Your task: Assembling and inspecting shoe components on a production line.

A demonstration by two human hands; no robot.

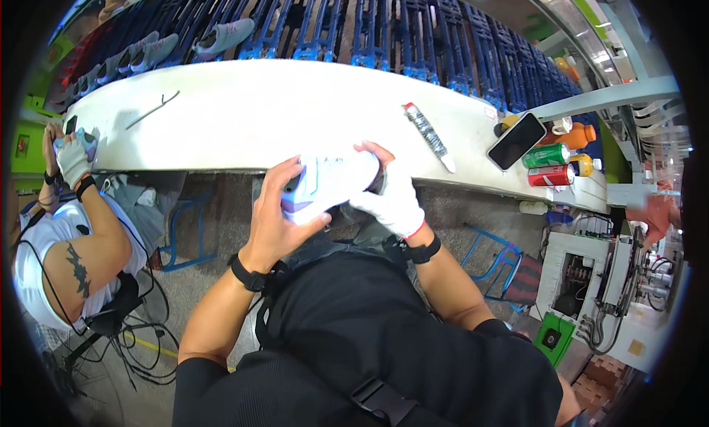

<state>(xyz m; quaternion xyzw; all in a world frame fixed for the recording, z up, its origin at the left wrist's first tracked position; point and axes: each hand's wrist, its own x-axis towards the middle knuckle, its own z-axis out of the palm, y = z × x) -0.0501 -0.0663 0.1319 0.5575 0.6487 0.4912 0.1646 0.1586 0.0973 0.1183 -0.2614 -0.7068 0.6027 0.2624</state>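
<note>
Between my two hands is a pale shoe (332, 177), white to light lavender with a bluish-purple part at its left end. It is held just over the near edge of the white table. My bare left hand (272, 219) wraps around the left end, thumb along the near side and fingers on the far side. On the right end is my right hand (395, 204), in a white glove with bare fingertips showing. Bright light washes out much of the shoe's surface.
On the white table (244, 117) lie a marker-like tube (430, 137), a thin dark hooked tool (153, 109), a phone (517, 141), and several cans and bottles. Beyond runs a blue slatted conveyor (317, 21) carrying shoes (224, 38). A co-worker (81, 257) sits at the left. A blue-framed stool (502, 261) stands right.
</note>
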